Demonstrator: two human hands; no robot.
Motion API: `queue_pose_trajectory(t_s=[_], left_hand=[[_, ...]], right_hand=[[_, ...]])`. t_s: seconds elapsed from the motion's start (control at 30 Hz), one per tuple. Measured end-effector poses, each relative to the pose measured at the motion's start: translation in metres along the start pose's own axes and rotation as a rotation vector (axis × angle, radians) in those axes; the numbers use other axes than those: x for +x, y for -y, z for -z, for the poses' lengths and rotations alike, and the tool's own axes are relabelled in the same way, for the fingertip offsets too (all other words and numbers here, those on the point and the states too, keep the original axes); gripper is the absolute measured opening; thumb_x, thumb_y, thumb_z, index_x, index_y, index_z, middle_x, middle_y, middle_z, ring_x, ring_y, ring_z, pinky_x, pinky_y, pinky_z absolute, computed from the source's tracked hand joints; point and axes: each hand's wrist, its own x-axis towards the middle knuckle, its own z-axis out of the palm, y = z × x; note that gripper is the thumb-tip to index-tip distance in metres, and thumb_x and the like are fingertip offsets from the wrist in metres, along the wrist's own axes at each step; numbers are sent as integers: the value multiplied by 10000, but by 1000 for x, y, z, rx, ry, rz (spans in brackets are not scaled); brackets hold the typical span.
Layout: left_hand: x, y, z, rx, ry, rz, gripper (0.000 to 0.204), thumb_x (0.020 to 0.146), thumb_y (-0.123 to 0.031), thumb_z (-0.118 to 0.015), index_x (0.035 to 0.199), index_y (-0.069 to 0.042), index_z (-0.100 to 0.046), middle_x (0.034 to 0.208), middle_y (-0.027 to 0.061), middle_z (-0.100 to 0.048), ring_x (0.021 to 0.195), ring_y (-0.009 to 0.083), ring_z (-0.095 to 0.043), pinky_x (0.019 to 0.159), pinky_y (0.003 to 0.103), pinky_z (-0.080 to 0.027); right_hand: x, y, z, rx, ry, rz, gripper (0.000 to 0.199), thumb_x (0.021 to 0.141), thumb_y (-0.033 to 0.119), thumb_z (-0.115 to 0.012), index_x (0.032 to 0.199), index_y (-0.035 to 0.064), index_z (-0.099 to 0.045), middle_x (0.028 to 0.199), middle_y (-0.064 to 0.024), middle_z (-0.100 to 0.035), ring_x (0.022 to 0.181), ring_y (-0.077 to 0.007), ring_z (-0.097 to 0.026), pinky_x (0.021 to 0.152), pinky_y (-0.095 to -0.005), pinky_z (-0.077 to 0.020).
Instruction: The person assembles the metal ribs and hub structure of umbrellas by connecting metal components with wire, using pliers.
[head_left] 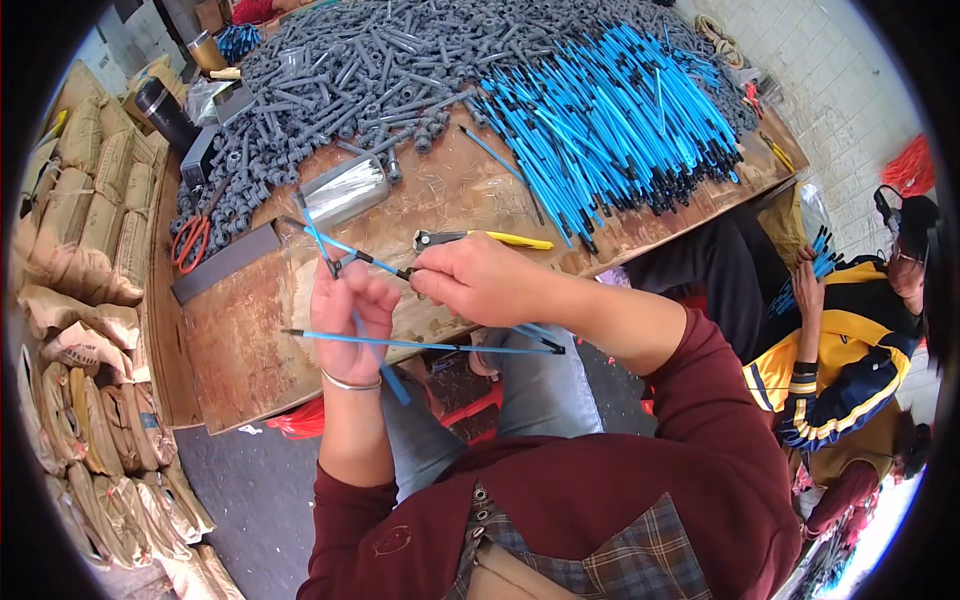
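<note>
So far your left hand (348,318) grasps a few finished blue rods (420,345) above the table (240,350), your right hand (478,280) pinches one rod end, and the big blue pile (610,120) remains

Pliers (480,238) lie on the table (250,350) behind both hands, before the rod pile (600,110).

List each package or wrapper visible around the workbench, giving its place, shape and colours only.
Tan sacks: stacked along the bench's left side, bulging, brownish paper.
Clear plastic bag: lying on the wooden bench beyond the left hand, oblong, silvery contents.
No signs or screens in view.
</note>
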Motion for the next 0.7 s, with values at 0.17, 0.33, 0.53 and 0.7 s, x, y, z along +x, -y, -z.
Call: queue_pose_trajectory(t_s=[0.17, 0.33, 0.53, 0.7], left_hand=[[0, 4, 8, 600, -138, -195, 253, 883, -131, -502, 1124, -91, -434, 773, 104, -581, 511, 150, -517, 464, 246, -427], [-16, -10, 31, 88, 197, 171, 249, 860, -65, -510, 1097, -78, -434, 775, 123, -588, 534, 162, -551, 464, 249, -438], [-28, -4, 23, 398, 115, 144, 249, 838, -31, -507, 1075, -72, -442, 817, 171, -614, 588, 205, -597, 499, 278, -477], [-29, -7, 39, 371, -159, 97, 201, 835, -35, -505, 1034, -58, -488, 849, 179, -624, 612, 216, -611, 515, 288, -491]], right_hand=[[24, -52, 26, -230, -131, -32, 233, 825, 252, -524, 892, 41, -598, 810, -154, -610, 747, -306, -588, 669, -379, -469], [45, -146, 109, -1123, -586, -480, 141, 788, 150, -485, 857, 54, -562, 893, -147, -587, 850, -335, -585, 699, -435, -493], [46, -175, 123, -1134, -480, -589, 149, 785, 137, -482, 870, 39, -554, 932, -157, -583, 859, -346, -579, 718, -430, -494], [44, -71, 114, -534, -719, -124, 181, 816, 157, -549, 921, 11, -576, 868, -98, -595, 769, -184, -586, 652, -304, -471]])
